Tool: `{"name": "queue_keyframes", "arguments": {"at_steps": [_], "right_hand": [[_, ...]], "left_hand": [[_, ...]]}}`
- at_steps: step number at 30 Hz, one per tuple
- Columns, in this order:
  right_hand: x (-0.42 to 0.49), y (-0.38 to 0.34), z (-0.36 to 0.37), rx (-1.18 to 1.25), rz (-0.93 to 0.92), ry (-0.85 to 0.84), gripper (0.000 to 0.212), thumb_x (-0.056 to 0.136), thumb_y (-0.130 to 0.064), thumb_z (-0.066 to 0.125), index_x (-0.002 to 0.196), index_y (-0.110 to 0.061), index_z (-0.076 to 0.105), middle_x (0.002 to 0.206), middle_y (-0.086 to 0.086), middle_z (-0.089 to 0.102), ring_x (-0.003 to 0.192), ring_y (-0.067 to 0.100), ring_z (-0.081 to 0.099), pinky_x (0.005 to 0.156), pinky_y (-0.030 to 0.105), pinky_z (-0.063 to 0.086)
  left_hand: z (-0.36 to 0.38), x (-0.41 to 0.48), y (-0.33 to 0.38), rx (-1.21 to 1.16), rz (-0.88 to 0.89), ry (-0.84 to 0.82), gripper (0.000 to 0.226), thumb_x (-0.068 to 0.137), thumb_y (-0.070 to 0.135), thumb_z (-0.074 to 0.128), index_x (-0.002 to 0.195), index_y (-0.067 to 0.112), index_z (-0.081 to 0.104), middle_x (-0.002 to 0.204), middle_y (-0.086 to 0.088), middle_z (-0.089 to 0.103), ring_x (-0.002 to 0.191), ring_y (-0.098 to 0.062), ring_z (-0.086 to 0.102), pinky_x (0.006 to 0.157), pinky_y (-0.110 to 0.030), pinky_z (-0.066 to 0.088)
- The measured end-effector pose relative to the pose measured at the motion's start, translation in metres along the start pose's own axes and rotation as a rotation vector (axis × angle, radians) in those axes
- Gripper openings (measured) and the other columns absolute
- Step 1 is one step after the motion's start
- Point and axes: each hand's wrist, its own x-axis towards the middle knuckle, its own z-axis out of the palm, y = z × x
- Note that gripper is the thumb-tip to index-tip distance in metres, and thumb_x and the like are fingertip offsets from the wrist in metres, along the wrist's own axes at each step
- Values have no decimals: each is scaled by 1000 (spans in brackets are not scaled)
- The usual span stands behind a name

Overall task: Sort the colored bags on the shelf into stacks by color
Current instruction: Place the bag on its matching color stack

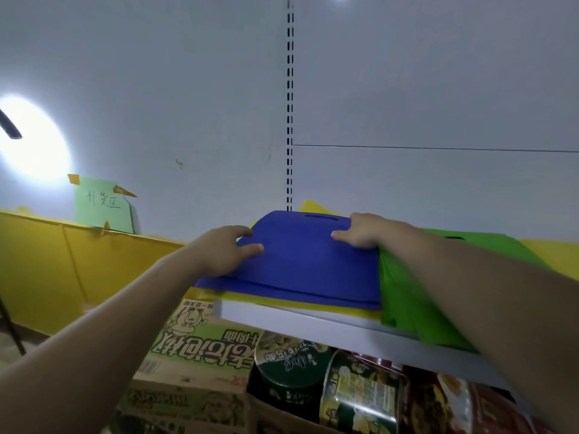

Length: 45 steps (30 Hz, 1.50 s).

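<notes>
Landmark: blue stack [307, 267] of flat bags at the front of the shelf [313, 324]. At least two blue layers show along its near edge. Every place below is taken from this stack.
Left hand [225, 249]: on the stack's left edge, thumb laid on top and the index finger further back. The grip looks closed on that edge, with the other fingers out of sight.
Right hand [365, 231]: at the stack's far right corner, thumb flat on the top bag. The grip is curled over the corner, apparently holding it, though the fingertips are hidden.
Yellow bag [282, 300]: directly under the stack, showing as a strip along its near edge.
Second yellow piece [313, 205]: pokes up just behind the stack.
Green bags [407, 296]: touching the stack's right side, with their near end hanging over the shelf lip.
Below the stack: a noodle carton [200, 336] and noodle cups [288, 364].
Step in hand: probably squaring the top blue bag onto its pile.
Done so far: blue is gathered in one pile and green lies together beside it.
Left to do: yellow seems split, one under the blue and one behind it. It likely needs pulling out into a stack of its own. How much lies further right I cannot tell.
</notes>
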Motion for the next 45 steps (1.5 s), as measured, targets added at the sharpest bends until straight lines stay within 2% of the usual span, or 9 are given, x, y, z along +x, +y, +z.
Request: {"name": "queue_keyframes", "arguments": {"at_steps": [7, 14, 18, 26, 30, 34, 38, 41, 45], "right_hand": [[3, -6, 7, -84, 72, -44, 63, 95, -58, 38, 129, -7, 52, 134, 10, 52, 119, 26, 50, 95, 32, 38], [5, -15, 7, -119, 100, 155, 34, 86, -44, 58, 104, -16, 57, 106, 2, 61, 94, 23, 55, 75, 32, 41], [0, -17, 7, -134, 65, 283, 21, 91, -31, 51, 108, -22, 59, 110, 0, 60, 102, 24, 51, 81, 33, 41], [-5, -17, 4, -332, -27, 496, 36, 98, -41, 37, 129, -29, 52, 125, 4, 53, 117, 25, 43, 96, 37, 33], [-11, -23, 4, -387, -45, 484, 35, 101, -39, 27, 127, -24, 45, 114, 6, 55, 100, 26, 50, 82, 37, 36], [-12, -30, 4, -41, -22, 426, 32, 101, -37, 29, 127, -23, 43, 101, 6, 54, 84, 25, 49, 69, 33, 39], [-11, -32, 3, 385, -10, 455, 33, 95, -25, 51, 128, -22, 49, 117, 6, 57, 92, 21, 50, 77, 27, 38], [-14, -37, -1, 643, 21, 529, 47, 90, -10, 57, 133, -21, 46, 133, 4, 49, 92, 15, 49, 75, 24, 39], [-18, -41, -11, 992, 289, 448, 52, 83, 2, 62, 131, -6, 43, 118, 4, 49, 90, 21, 55, 76, 34, 52]], "left_hand": [[5, 24, -8, 20, 17, -114, 66, 91, 55, 46, 144, 18, 34, 147, -4, 39, 130, -24, 41, 104, -34, 33], [7, 21, -11, 75, 63, -138, 61, 89, 55, 48, 133, 13, 47, 135, -7, 50, 120, -25, 48, 96, -31, 38], [4, 21, -12, 24, 66, -100, 62, 87, 52, 55, 136, 14, 44, 137, -7, 48, 121, -25, 47, 93, -30, 37], [8, 25, -18, -162, 34, -21, 78, 83, 41, 67, 146, 18, 28, 147, -4, 37, 129, -25, 42, 102, -36, 37], [9, 26, -20, -220, 33, 31, 79, 82, 30, 70, 147, 17, 28, 146, -6, 39, 127, -26, 43, 100, -36, 39], [9, 28, -27, -256, 19, 100, 75, 82, 18, 69, 146, 18, 29, 142, -6, 42, 122, -26, 47, 95, -36, 44], [5, 27, -35, -434, 39, 182, 69, 83, -1, 59, 144, 19, 33, 138, -4, 45, 106, -21, 53, 76, -32, 52], [1, 21, -36, -605, -6, 177, 73, 86, -4, 55, 148, 18, 23, 142, -6, 41, 97, -17, 50, 59, -24, 44], [-5, 16, -39, -743, -84, 82, 65, 89, -5, 53, 146, 10, 28, 126, -6, 54, 82, -15, 53, 52, -22, 40]]}}
